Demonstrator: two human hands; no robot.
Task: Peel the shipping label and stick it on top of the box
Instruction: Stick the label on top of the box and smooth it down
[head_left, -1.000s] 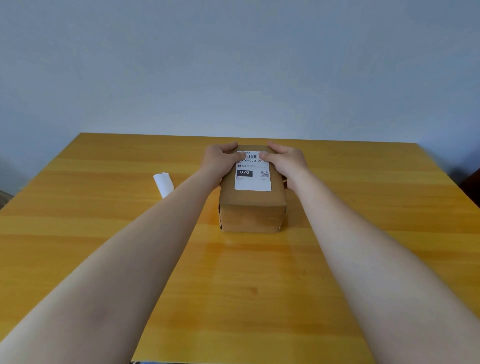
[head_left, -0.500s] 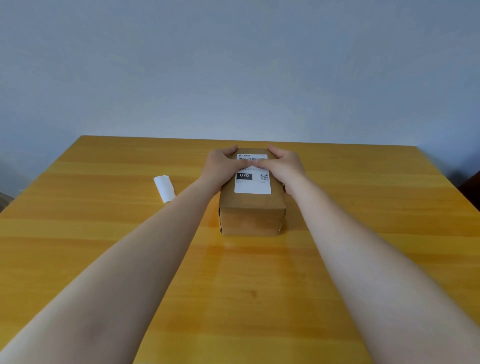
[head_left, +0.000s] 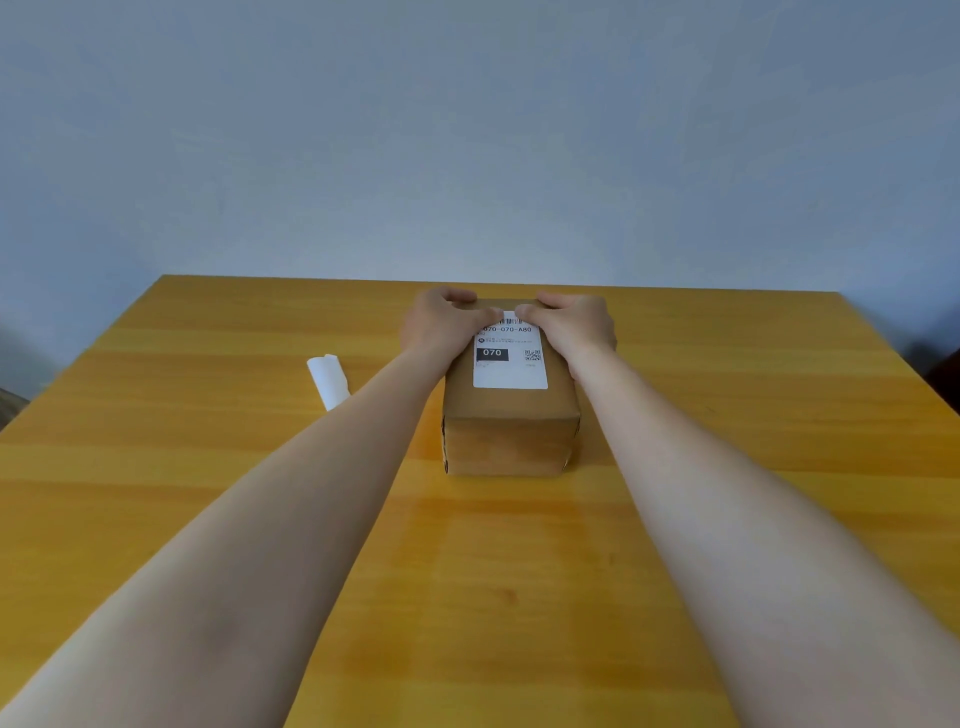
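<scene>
1. We see a cardboard box (head_left: 511, 415) standing on the yellow wooden table (head_left: 519, 571), slightly beyond its centre.
2. The white shipping label (head_left: 510, 358) lies flat on top of the box, with a barcode at its far end and "070" printed in a black block.
3. Our left hand (head_left: 441, 322) rests on the box's far left edge, fingers uncurled, thumb tip pressing the label's far end.
4. Our right hand (head_left: 574, 325) mirrors it on the far right edge, likewise spread flat, thumb on the label; neither hand grips anything.
5. A curled white backing strip (head_left: 328, 380) lies on the table well left of the box.
</scene>
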